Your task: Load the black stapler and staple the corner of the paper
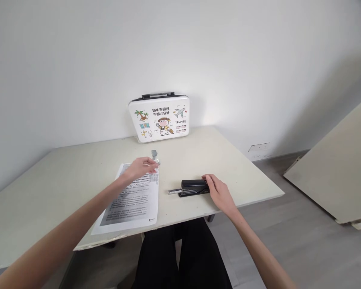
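A black stapler (194, 185) lies on the table, its metal staple tray (174, 191) sticking out to the left. My right hand (218, 192) is wrapped round the stapler's right end. Over the top right part of the printed paper sheets (129, 206), my left hand (142, 167) is closed in a pinch. A small grey strip of staples (158, 163) shows at its fingertips. Just beyond that hand, more grey staple strips (154, 153) lie in a small pile near the paper's top edge.
Against the wall at the back of the pale table (228, 168) stands a white case (161, 118) with cartoon prints and a black handle. The table's front edge is close to my legs (183, 257). A pale board-like piece of furniture (333, 172) is on the right.
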Tool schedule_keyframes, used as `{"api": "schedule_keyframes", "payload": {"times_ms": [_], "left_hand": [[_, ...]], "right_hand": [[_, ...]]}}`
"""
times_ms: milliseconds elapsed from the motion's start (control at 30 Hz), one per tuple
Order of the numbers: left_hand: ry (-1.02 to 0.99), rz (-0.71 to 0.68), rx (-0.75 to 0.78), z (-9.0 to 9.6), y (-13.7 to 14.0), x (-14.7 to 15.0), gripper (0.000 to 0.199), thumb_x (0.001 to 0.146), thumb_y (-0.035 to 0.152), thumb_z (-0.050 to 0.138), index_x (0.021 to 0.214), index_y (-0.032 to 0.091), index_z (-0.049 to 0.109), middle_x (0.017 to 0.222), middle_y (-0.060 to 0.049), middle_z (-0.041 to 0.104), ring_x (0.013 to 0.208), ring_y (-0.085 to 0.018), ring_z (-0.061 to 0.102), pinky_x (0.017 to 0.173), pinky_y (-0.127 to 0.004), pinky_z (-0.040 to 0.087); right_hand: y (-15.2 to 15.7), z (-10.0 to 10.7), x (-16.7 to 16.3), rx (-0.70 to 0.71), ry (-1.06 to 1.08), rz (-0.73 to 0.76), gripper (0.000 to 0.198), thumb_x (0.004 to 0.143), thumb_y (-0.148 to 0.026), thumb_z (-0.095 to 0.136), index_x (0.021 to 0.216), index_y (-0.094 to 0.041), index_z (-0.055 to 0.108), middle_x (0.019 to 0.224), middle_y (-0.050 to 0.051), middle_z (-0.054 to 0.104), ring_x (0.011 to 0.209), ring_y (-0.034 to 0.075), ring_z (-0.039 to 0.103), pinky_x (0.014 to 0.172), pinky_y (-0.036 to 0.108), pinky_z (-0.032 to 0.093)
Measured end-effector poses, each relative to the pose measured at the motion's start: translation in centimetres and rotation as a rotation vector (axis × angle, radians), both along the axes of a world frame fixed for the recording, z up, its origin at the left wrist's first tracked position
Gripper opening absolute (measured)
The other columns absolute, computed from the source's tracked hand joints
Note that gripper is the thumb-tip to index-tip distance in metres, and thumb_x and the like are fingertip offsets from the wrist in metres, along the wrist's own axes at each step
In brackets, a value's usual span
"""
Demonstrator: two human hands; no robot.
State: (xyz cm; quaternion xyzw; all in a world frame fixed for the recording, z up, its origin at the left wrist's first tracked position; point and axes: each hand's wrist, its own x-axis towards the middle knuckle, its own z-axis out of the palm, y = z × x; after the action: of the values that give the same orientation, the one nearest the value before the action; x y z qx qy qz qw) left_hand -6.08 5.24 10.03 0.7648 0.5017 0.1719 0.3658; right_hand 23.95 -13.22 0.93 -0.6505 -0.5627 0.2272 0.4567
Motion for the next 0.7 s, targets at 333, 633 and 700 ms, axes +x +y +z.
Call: {"api": "schedule_keyframes", "payload": {"times_ms": [333,633,700], "left_hand": [[-0.063,-0.175,-0.219,0.7,-7.8,1.5,0.045,0.079,0.063,0.080,0.089,0.022,0.064,0.100,-0.005,0.081,0.078,-0.025,0.080,0.078,-0.039,0.063],[0.169,-0.270,0.344,-0.8,-9.9,2.6,0.023,0.092,0.051,0.069,0.095,0.030,0.079,0.099,-0.001,0.078,0.093,-0.025,0.074,0.083,-0.037,0.054],[0.166,-0.262,0.357,-0.9,-10.2,2.9,0.025,0.092,0.053,0.069,0.092,0.030,0.079,0.103,-0.001,0.078,0.093,-0.025,0.073,0.080,-0.036,0.054]], "right_hand": [[-0.1,0.1,0.0,0.013,-0.003,-0.001,0.050,0.109,-0.057,0.029,0.114,-0.027,0.068,0.119,0.008,0.077,0.112,0.027,0.070,0.097,0.040,0.051],[-0.1,0.2,0.1,0.006,-0.007,-0.003,0.051,0.109,-0.057,0.029,0.114,-0.026,0.069,0.119,0.008,0.077,0.113,0.027,0.069,0.099,0.041,0.050],[-0.1,0.2,0.1,0.003,-0.002,0.002,0.050,0.109,-0.057,0.029,0.115,-0.027,0.069,0.119,0.008,0.077,0.113,0.027,0.069,0.100,0.041,0.049]]}}
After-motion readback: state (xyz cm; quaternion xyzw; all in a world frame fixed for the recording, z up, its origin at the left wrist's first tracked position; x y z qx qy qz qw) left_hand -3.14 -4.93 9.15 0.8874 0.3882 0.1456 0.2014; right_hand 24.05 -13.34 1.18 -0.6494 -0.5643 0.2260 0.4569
